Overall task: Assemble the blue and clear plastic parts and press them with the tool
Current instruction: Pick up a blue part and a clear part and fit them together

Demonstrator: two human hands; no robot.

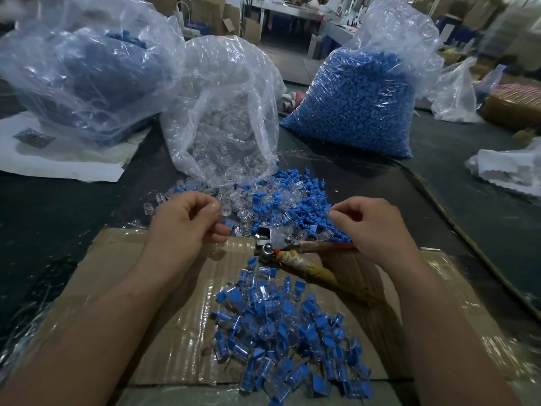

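A loose heap of blue parts (304,200) mixed with clear plastic caps (234,203) lies on the dark table just beyond my hands. My left hand (187,224) hovers at the heap's left edge, fingers curled and pinched; a clear cap seems to sit at the fingertips (218,208), though it is hard to tell. My right hand (371,227) is pinched at the heap's right side; what it holds is hidden. The pressing tool (281,244), metal pliers with taped handles, rests between my hands on the cardboard. A pile of assembled blue-and-clear pieces (289,332) lies nearer to me.
An open bag of clear caps (222,118) stands behind the heap. A full bag of blue parts (360,98) is at back right, another bag (82,71) at back left. Taped cardboard (164,303) covers the near table. A cable (456,224) runs along the right.
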